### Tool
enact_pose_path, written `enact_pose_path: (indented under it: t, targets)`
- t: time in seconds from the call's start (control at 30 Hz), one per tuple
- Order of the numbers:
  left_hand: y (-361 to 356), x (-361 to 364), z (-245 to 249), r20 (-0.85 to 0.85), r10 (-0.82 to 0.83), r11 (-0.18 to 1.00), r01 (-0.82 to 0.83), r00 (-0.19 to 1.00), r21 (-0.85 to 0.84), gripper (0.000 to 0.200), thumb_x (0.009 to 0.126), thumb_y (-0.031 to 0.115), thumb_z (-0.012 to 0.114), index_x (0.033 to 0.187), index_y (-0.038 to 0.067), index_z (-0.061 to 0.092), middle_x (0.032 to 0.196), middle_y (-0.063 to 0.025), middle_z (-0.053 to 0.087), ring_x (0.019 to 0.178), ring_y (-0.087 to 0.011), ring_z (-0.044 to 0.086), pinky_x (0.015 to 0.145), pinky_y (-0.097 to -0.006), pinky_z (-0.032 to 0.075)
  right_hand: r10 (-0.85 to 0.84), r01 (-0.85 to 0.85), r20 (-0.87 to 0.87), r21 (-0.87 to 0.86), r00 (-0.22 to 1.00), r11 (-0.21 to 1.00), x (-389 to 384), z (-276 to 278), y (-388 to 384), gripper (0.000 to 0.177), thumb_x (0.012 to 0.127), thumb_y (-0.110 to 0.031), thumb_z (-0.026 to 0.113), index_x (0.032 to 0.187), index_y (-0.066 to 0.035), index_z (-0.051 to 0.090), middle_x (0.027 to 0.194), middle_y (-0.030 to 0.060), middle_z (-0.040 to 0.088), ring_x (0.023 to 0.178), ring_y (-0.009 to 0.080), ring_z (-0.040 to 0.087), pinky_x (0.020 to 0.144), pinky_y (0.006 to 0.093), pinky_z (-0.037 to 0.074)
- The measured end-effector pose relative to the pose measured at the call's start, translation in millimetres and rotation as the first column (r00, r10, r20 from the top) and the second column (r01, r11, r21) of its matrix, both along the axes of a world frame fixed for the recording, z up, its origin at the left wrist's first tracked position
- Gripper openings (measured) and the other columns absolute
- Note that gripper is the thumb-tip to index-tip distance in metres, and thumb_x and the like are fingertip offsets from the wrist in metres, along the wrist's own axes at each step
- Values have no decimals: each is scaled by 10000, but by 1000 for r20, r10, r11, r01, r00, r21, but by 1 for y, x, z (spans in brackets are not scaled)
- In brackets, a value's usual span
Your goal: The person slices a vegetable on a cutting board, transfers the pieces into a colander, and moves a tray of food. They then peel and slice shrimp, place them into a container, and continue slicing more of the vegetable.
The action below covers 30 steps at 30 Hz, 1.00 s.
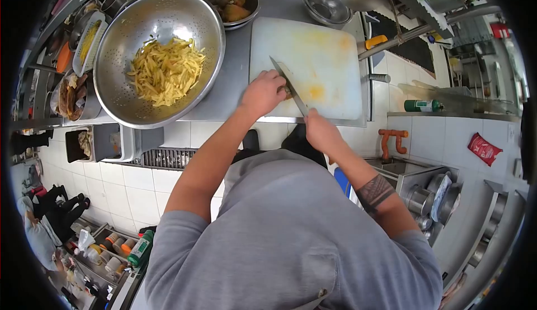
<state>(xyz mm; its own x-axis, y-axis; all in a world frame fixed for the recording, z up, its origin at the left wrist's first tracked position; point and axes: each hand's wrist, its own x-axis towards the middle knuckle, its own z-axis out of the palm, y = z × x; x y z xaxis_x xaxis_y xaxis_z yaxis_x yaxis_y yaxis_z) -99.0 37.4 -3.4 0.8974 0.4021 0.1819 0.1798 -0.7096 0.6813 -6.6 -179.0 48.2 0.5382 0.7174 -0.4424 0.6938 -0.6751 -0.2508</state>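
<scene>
My right hand (321,132) is wrapped round the handle of a kitchen knife (291,84), whose blade slants up and left over the white cutting board (335,58). Close beside the blade, my left hand (264,93) rests on the board with its fingers curled over a small brownish piece of food (288,94), mostly hidden by the fingers and blade. Yellow stains mark the board. Left of it stands a large steel colander (114,47) holding a heap of thin yellow-green strips (168,71), perhaps cut vegetable or fruit.
Behind the board are a metal bowl of brownish-orange pieces (234,12) and stacked steel bowls (327,5). A white basket (92,41) stands left of the colander. Grey bins (134,142) are below the counter. Another person (39,226) is at the far lower left.
</scene>
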Motion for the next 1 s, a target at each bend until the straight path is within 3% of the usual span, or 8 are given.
enact_pose_path:
  t: [0.07,0.2,0.33,0.4,0.5,0.63,0.87,1.0]
  targets:
    - [-1,-4,0,-15,-11,1000,11,1000,-13,193,878,178,696,1046,90,732,1141,-85,665,1118,-315,633,958,-447,564,94,-95,23,47,995,994,15,10,17,197,931,-32,530,1090,79,563,957,325,733,928,497,738,840,575,583]
    - [5,-2,-2,-1,-35,999,35,999,-17,207,878,192,702,1055,90,730,1142,-77,663,1121,-312,634,959,-445,566,71,-74,-37,-89,997,993,-7,79,27,190,952,-39,512,1092,81,555,986,333,730,938,509,733,849,585,576]
    - [4,-1,-6,37,-22,1000,21,999,16,215,842,179,741,1033,80,743,1110,-86,677,1112,-312,654,917,-435,574,-37,37,-51,6,998,999,-14,-3,8,201,959,-55,517,1088,93,557,975,343,726,960,506,732,869,587,569]
    - [9,0,-6,20,-39,999,39,999,1,209,839,176,742,1024,79,742,1103,-86,676,1103,-313,655,912,-434,575,9,-6,-46,83,999,997,-5,13,22,212,956,-56,527,1101,98,544,973,340,728,948,506,734,864,585,572]
    - [13,1,-2,-8,-67,998,67,998,-12,200,836,170,740,1012,76,741,1092,-88,675,1081,-318,658,902,-435,575,108,-112,-45,-97,993,989,-3,79,38,223,950,-34,526,1124,105,518,974,344,726,936,509,735,859,574,580]
    - [11,-1,-6,-15,-70,997,70,997,-10,193,835,161,737,1004,69,740,1087,-91,672,1048,-327,660,895,-436,573,-9,10,-51,16,999,1000,-22,-1,2,229,954,-47,517,1125,102,547,972,346,726,917,512,733,844,572,585]
    - [18,-1,-1,-16,-95,995,94,995,-33,172,825,139,738,972,48,739,1026,-109,683,1036,-341,655,889,-448,567,54,-56,-69,-23,996,998,-21,54,20,221,945,-26,517,1122,104,546,960,344,729,924,512,731,831,590,574]
    - [27,4,-13,45,-160,987,160,986,-2,171,826,123,731,972,35,735,1017,-116,687,1043,-351,652,892,-455,565,15,-11,-60,63,998,998,-16,0,24,205,942,-39,529,1082,109,554,962,341,730,924,517,728,840,587,570]
